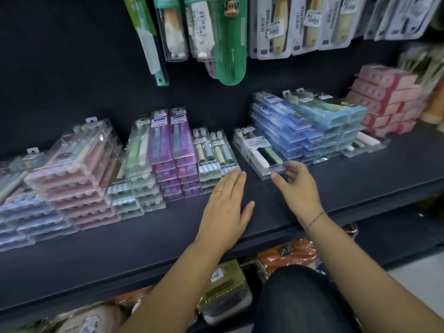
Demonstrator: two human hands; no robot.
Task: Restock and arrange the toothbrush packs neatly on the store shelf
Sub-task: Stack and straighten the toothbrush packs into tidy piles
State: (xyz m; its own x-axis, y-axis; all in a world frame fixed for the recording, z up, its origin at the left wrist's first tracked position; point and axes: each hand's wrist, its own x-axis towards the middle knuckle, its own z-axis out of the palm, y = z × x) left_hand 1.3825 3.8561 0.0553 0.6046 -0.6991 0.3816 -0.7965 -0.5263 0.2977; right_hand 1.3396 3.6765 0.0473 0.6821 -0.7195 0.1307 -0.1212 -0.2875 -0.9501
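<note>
While hanging packs [230, 44] are dangling from the back panel above, stacks of toothbrush packs are lying in a row along the dark shelf [348, 179]. A pink stack [79, 164] is sitting at the left and a purple stack [173, 150] beside it. A tall blue stack [300, 126] is crowding the right, and pink boxes [389, 99] are piled beyond that. Wrapped goods [286, 255] are showing on the shelf below.

The left hand [225, 203], wearing a ring [218, 192], is lying flat over the bare shelf. Its fingers [234, 181] are straight and pressed together, their tips touching the near end of the striped packs [216, 159].

A strip of bare shelf is separating those from the clear pack [259, 152], which is lying just in front of the blue stack, angled toward the person. The right hand [298, 188] is reaching to its near end, the fingers [292, 168] curling over the near right corner and the thumb sitting under the front edge, pinching the pack.

The clear pack is holding white, black and green handles under a label reading SOFT TOOTHBRUSH. The striped packs are holding pale cream and green handles with the bristles pointing to the back panel.
</note>
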